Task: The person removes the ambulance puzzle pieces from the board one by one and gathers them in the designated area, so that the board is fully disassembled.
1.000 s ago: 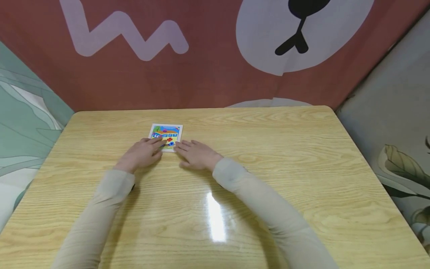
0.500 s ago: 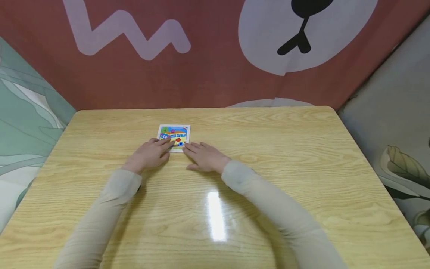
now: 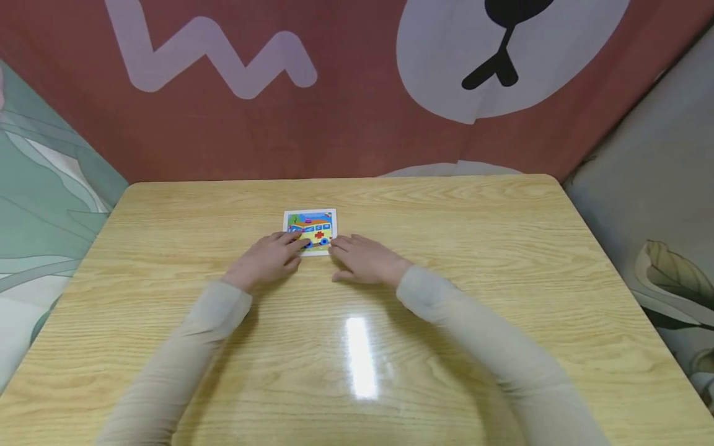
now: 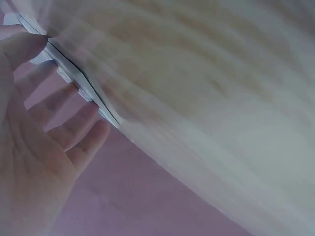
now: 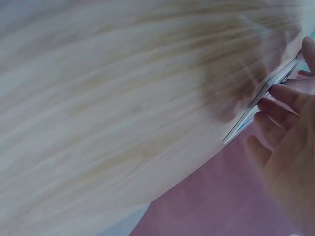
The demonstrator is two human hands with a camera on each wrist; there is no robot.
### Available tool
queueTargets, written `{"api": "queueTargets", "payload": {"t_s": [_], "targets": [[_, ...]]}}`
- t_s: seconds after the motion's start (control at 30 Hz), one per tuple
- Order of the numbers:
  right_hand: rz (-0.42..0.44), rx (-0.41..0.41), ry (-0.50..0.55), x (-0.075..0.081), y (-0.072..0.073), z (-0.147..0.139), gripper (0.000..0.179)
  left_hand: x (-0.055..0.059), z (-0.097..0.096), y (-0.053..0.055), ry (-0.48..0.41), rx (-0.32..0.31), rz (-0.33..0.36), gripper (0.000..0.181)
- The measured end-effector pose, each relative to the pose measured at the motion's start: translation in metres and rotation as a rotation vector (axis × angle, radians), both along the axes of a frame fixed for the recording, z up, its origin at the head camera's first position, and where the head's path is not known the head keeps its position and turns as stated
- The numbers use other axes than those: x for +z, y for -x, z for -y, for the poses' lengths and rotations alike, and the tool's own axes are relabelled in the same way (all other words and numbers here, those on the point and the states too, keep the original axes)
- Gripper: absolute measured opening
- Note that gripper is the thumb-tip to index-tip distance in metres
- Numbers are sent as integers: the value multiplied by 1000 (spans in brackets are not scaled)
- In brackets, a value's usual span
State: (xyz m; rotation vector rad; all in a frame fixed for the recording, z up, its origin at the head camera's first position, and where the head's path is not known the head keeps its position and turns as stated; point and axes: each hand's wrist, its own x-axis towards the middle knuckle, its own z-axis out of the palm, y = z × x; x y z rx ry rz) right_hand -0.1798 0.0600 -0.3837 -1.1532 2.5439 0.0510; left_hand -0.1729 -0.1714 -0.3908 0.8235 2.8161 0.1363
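Note:
A small square picture board [image 3: 320, 235] lies flat on the table, with a white border and a yellow ambulance bearing a red cross. Fingers of my left hand [image 3: 269, 259] rest over its lower left part and hide some of the picture. At the board's right edge, the fingertips of my right hand [image 3: 370, 260] touch it, fingers extended. The left wrist view shows the same board [image 4: 81, 78] edge-on, thin, with stretched fingers along it. Its edge appears again in the right wrist view, where the board [image 5: 261, 101] meets the extended right fingers.
The wood-grain table [image 3: 446, 229] reaches back to a red wall hanging [image 3: 346, 136] with pale shapes on it. Patterned fabric [image 3: 50, 204] stands on the left, and a grey leaf-printed one [image 3: 664, 186] on the right. A bright light reflection lies mid-table.
Both hands and the picture board have slid together to the right across the table. The ambulance picture shows a little more between the hands.

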Motion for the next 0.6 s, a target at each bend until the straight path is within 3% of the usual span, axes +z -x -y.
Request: {"api": "queueTargets", "payload": {"t_s": [0.3,0.6], "targets": [[-8,36,1,-4,2,-10,43,-1,-8,-3,16,-55,-92,42],[-1,45,-39,-3,-2,-18,49,2,-17,-6,41,-48,-35,44]]}}
